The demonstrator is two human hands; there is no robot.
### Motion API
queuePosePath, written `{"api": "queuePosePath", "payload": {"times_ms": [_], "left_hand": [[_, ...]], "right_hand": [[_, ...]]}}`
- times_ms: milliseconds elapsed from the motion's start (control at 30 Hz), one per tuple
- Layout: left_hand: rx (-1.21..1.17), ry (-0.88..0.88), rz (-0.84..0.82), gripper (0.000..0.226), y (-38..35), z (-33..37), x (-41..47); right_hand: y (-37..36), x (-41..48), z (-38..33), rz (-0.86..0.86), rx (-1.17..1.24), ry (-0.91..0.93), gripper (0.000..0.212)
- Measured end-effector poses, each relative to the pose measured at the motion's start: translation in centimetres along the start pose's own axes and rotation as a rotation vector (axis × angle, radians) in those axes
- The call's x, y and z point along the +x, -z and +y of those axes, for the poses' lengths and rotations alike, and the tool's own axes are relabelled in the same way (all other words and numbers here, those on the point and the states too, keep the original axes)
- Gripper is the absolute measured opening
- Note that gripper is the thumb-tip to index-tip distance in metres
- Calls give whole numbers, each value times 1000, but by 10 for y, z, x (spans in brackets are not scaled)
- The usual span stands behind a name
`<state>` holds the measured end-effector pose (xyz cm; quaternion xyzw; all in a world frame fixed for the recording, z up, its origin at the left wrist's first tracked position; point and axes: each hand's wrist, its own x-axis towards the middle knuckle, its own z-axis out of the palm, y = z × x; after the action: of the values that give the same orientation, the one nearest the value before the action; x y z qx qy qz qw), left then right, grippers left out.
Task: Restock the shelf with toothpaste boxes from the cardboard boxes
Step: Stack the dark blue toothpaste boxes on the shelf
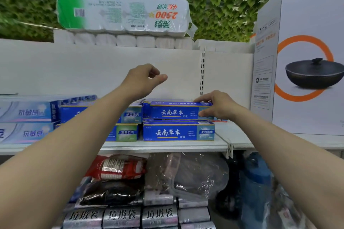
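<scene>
Blue toothpaste boxes are stacked on the white shelf (163, 145). My right hand (216, 106) grips the right end of the top blue toothpaste box (176, 111), thumb in front and fingers over its top edge. That box lies on another blue toothpaste box (176, 133). My left hand (143, 80) hovers above the stack with fingers loosely curled, holding nothing. More blue boxes (128, 122) sit behind my left forearm, partly hidden. No cardboard box is in view.
Pale blue toothpaste boxes (28, 119) fill the shelf's left side. A large white pan carton (305, 61) stands at the right. Toilet paper packs (122, 15) lie on top of the shelving. Bagged goods (119, 169) and grey rolls (121, 215) occupy the lower shelf.
</scene>
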<state>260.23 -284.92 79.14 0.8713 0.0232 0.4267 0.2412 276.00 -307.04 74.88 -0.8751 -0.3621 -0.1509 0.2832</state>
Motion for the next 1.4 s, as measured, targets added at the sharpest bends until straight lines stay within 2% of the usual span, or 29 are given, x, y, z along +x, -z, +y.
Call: {"api": "queuePosePath", "payload": {"times_ms": [200, 333, 667, 867, 1133, 1400], "left_hand": [[70, 21, -58, 44, -20, 27, -28], [105, 61, -114, 47, -40, 58, -51], [153, 110, -247, 52, -128, 144, -113], [223, 117, -387, 64, -188, 169, -171], [209, 260, -595, 67, -266, 160, -258], [102, 455, -865, 65, -335, 112, -376]], "right_hand": [[-3, -10, 6, 204, -7, 4, 55], [21, -39, 19, 225, -30, 24, 58], [79, -146, 87, -47, -195, -21, 71], [87, -211, 135, -189, -243, -68, 74], [46, -276, 203, -382, -265, -92, 74], [-56, -345, 258, -650, -127, -219, 70]]}}
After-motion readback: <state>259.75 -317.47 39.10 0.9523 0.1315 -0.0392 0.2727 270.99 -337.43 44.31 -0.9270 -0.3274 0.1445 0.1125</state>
